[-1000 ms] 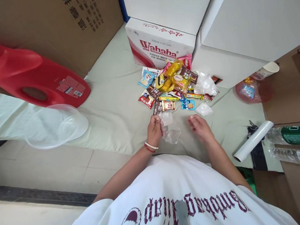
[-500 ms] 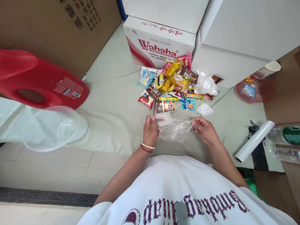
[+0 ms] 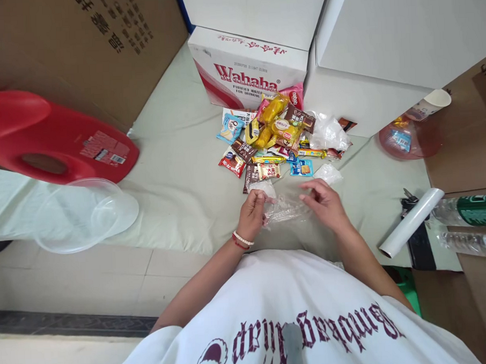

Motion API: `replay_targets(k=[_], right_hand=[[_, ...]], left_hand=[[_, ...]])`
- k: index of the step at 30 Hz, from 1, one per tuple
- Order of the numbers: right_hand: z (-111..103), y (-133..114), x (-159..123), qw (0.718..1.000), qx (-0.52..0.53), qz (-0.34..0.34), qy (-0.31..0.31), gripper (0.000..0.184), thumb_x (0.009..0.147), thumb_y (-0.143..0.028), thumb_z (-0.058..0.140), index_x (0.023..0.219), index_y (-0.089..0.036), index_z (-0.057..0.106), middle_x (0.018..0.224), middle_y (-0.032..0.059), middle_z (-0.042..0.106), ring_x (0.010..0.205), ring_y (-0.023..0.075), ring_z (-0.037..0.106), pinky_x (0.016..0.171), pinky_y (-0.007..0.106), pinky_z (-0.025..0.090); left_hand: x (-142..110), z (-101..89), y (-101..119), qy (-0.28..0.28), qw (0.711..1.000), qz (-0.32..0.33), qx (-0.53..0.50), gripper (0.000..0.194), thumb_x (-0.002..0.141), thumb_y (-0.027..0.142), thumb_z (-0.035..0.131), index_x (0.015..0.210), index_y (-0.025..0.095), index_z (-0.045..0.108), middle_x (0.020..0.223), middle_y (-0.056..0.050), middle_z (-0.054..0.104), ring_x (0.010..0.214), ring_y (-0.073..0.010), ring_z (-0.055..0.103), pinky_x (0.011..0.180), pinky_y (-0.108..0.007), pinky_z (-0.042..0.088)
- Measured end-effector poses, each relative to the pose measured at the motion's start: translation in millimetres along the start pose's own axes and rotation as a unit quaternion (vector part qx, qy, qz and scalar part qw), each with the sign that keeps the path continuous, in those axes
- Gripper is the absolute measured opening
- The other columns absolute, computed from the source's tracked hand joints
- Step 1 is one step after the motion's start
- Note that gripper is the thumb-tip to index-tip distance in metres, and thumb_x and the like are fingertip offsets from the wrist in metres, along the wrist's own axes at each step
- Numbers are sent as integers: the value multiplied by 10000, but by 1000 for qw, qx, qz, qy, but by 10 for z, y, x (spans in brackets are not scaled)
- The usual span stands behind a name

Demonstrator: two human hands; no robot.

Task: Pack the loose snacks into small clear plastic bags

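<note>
My left hand (image 3: 252,214) pinches one end of a clear plastic bag (image 3: 286,208), thin and crumpled, over the front of the cloth-covered table. At the bag's other end my right hand (image 3: 324,202) has its thumb and fingers apart and does not grip the film. Just beyond my hands lies a pile of wrapped snacks (image 3: 275,129) in yellow, brown, red and blue packets. Crumpled clear plastic (image 3: 329,132) rests at the pile's right side, and a smaller plastic wad (image 3: 328,174) sits nearer my right hand.
Behind the pile stands a Wahaba-style white carton (image 3: 250,69). To the left are a red jug (image 3: 59,136) and a clear plastic bowl (image 3: 87,215). A white roll (image 3: 412,223), plastic bottles (image 3: 478,210), a pinkish bowl (image 3: 410,140) and a paper cup (image 3: 428,104) lie right.
My right hand has let go of the bag's edge, and its fingers have spread. The bag, stretched between both hands before, now hangs bunched from my left hand.
</note>
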State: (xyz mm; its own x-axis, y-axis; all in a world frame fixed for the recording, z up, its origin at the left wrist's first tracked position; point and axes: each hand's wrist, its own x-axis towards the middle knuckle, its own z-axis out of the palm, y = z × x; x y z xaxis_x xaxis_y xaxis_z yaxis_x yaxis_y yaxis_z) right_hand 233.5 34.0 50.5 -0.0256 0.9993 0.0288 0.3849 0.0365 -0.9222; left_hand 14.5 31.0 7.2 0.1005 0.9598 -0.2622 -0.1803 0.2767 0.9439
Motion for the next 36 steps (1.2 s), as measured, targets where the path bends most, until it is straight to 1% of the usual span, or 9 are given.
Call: replay_targets(k=[2, 4, 8, 14, 19, 23, 29, 32, 36], right_hand=[[242, -85, 135, 998, 11, -11, -60, 311, 820, -407, 753, 1106, -287, 736, 1058, 43, 644, 594, 117, 468, 586, 284, 414], [433, -114, 244, 994, 24, -14, -105, 249, 827, -430, 736, 1018, -270, 749, 964, 34, 664, 585, 123, 467, 580, 283, 408], [581, -68, 344, 994, 38, -13, -104, 221, 863, -450, 684, 858, -235, 734, 780, 7, 635, 637, 144, 495, 614, 276, 394], [512, 11, 326, 996, 41, 3, -85, 225, 855, -452, 700, 876, -230, 726, 735, -11, 604, 629, 139, 462, 604, 270, 358], [487, 14, 289, 996, 36, 4, -82, 249, 854, -475, 705, 872, -227, 730, 729, -9, 606, 620, 141, 462, 597, 271, 358], [477, -43, 273, 997, 30, -21, -68, 223, 837, -463, 739, 869, -244, 764, 803, 13, 654, 631, 145, 484, 615, 284, 393], [395, -221, 191, 995, -3, -98, -23, 132, 869, -415, 731, 900, -309, 804, 938, 53, 691, 780, 196, 603, 676, 334, 482], [250, -318, 18, 991, -25, -129, -34, 112, 885, -390, 715, 922, -336, 806, 984, 65, 714, 872, 231, 655, 748, 383, 543], [-22, -254, -368, 978, -73, -174, -91, 138, 896, -304, 698, 958, -353, 811, 1088, 73, 743, 967, 257, 692, 841, 429, 575]], left_hand=[[-39, -7, 17, -19, 999, -16, -22, 472, 882, 701, 564, 936, 236, 505, 879, 2, 717, 347, -44, 416, 324, -217, 302], [-66, -44, 28, -31, 998, -31, -52, 522, 844, 742, 581, 993, 247, 513, 877, -2, 718, 353, -58, 450, 320, -217, 280], [-71, -166, 48, -33, 987, -78, -135, 650, 788, 836, 534, 1081, 257, 501, 871, -24, 728, 362, -90, 493, 322, -229, 310], [-59, -288, 37, -25, 974, -125, -189, 644, 783, 784, 593, 1031, 190, 583, 874, -83, 745, 487, -109, 551, 449, -254, 453], [-31, -285, 61, -7, 986, -77, -149, 553, 783, 708, 661, 895, 166, 654, 786, -58, 709, 578, -111, 552, 471, -218, 367], [19, -288, 142, 1, 995, -32, -98, 412, 754, 552, 765, 719, 164, 633, 613, 11, 588, 493, -67, 411, 445, -210, 243], [32, -284, 161, 3, 987, -58, -148, 369, 780, 531, 721, 750, 187, 590, 642, -2, 635, 448, -69, 389, 405, -208, 204], [34, -309, 159, 43, 983, -58, -171, 387, 771, 543, 730, 757, 196, 560, 667, -2, 644, 502, -84, 478, 432, -197, 292], [-45, -467, 171, 129, 972, 9, -197, 425, 769, 565, 753, 810, 207, 528, 808, -16, 704, 657, -110, 620, 596, -221, 457]])
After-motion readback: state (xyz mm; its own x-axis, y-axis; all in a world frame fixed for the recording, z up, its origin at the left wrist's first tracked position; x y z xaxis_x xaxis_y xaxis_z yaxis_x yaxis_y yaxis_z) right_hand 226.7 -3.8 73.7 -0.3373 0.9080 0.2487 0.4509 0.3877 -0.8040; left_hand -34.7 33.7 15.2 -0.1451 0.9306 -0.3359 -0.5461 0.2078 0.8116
